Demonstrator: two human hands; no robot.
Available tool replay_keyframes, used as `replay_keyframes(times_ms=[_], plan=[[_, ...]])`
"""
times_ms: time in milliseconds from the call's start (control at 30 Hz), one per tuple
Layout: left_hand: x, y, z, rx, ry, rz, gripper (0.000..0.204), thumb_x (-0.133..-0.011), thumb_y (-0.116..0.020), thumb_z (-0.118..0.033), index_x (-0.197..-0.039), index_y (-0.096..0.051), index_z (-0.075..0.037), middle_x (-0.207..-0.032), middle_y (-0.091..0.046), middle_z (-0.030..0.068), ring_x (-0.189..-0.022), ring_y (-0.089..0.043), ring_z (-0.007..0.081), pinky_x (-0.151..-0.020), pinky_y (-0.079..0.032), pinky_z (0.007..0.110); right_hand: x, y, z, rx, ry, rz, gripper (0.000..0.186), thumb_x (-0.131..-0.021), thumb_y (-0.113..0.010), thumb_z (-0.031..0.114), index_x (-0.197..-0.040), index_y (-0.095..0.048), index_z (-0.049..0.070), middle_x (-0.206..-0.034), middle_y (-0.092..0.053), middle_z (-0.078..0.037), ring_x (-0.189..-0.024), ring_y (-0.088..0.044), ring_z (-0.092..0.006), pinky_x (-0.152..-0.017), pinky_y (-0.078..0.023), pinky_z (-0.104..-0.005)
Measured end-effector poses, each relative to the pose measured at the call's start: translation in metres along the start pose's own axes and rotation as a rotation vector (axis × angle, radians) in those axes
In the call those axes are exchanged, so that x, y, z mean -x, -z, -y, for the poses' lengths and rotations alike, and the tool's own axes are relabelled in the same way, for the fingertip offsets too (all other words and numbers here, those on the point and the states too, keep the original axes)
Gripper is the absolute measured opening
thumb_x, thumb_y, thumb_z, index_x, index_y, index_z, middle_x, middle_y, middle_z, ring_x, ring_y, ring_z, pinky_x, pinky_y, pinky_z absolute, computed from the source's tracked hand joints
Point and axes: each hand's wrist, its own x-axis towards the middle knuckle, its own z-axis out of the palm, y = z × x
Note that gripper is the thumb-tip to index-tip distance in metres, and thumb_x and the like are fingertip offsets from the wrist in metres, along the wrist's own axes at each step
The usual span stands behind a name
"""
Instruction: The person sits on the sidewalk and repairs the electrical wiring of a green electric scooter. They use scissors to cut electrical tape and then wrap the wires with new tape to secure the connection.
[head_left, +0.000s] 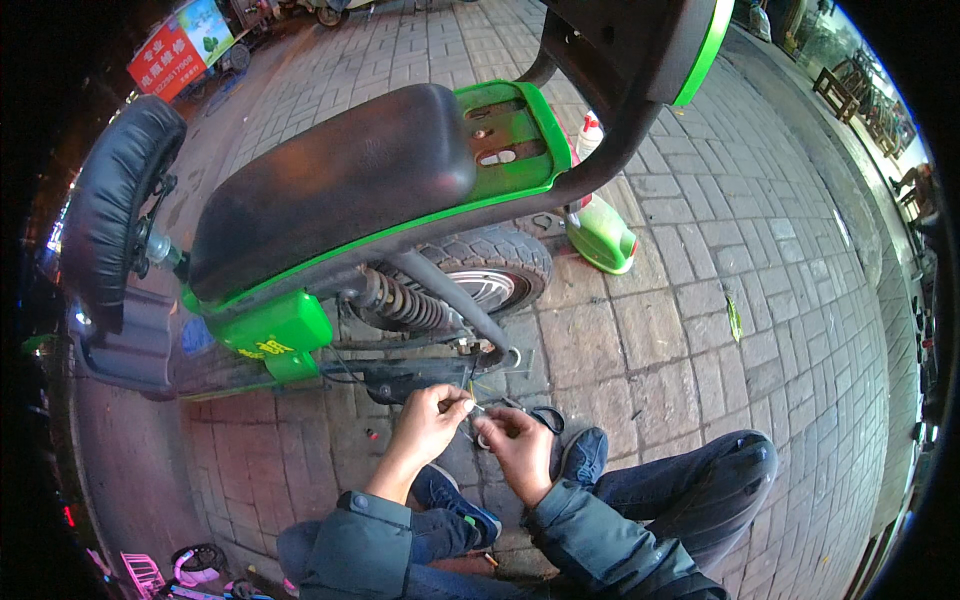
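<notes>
Head cam = L unit of a side-by-side fisheye pair, worn on the head. Looks steeply down + fwd, upright, not mirrored. V. wide FOV: paving point(750, 250) lines curve twd rim, dark corners. Sleeves point(610, 535) enter from btm edge; L hand point(428, 428) & R hand point(520, 446) approx. ctr, a bit low, near lens. Scooter point(335, 185) beyond, seen from above + side. Red sign point(165, 62) top L, small, far bg.
</notes>
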Motion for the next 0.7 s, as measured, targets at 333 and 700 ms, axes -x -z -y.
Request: replay_keyframes(times_ms=[333,700], plan=[[0.0041,-0.0033,-0.0097,-0.044,0.006,-0.036,0.015,-0.092,-0.070,-0.009,-0.098,-0.071,0.004,-0.086,-0.075,0.0150,-0.076,-0.069,0.0170,-0.071,-0.053,0.032,-0.0063,-0.0062,0.0040,0.032,0.199,-0.021,0.016,-0.091,-0.070,0.009,-0.104,-0.068,0.000,-0.079,-0.064,-0.012,-0.063,-0.063,-0.0244,-0.056,-0.051,-0.0341],[0.0048,-0.0018,-0.0116,-0.049,-0.032,-0.026,0.016,-0.090,-0.071,-0.009,-0.098,-0.071,0.005,-0.087,-0.074,0.0175,-0.077,-0.071,0.0218,-0.071,-0.054,0.034,-0.0036,-0.0017,0.0068,0.521,0.699,-0.187,0.014,-0.089,-0.074,0.011,-0.098,-0.071,0.001,-0.077,-0.067,-0.017,-0.061,-0.065,-0.0193,-0.055,-0.050,-0.0334]])
